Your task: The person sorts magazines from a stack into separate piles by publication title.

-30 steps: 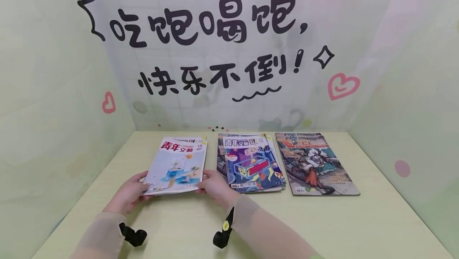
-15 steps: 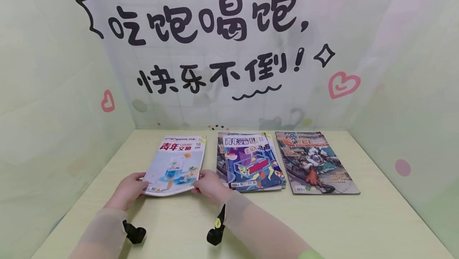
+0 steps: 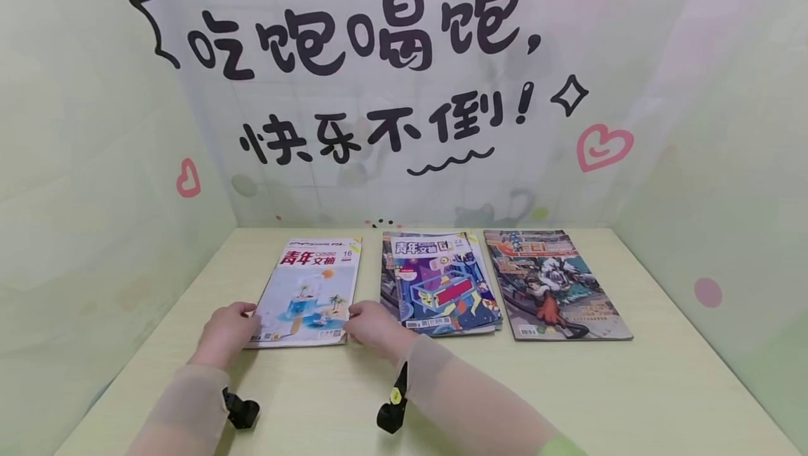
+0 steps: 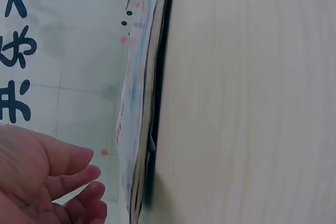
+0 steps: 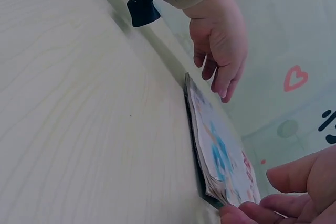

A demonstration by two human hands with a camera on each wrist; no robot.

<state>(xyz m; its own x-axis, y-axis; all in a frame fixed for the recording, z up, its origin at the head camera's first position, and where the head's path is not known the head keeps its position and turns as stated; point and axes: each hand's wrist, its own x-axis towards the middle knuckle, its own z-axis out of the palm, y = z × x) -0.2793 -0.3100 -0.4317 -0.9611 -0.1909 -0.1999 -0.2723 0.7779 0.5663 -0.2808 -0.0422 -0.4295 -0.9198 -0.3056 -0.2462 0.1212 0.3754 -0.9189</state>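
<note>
A white magazine (image 3: pixel 308 298) with a beach picture lies flat at the left of the table, on top of at least one other magazine whose top edge peeks out. My left hand (image 3: pixel 222 335) is beside its left edge; in the left wrist view that hand (image 4: pixel 58 174) has loosely bent fingers, apart from the pages. At the lower right corner is my right hand (image 3: pixel 379 330). The right wrist view has its fingertips by the corner of the pile (image 5: pixel 218 150), perhaps touching it, while the thumb stands away.
To the right lies a stack topped by a purple magazine (image 3: pixel 445 287), with others showing beneath. Beyond it rests a larger comic-style magazine (image 3: pixel 558 287). A printed cloth wall (image 3: pixel 404 196) closes off the back of the pale wooden table (image 3: pixel 505 400).
The white magazine's near edge, held raised and bowed by both hands before, has come down flat on the pile. Both hands have loosened from it, staying at its sides.
</note>
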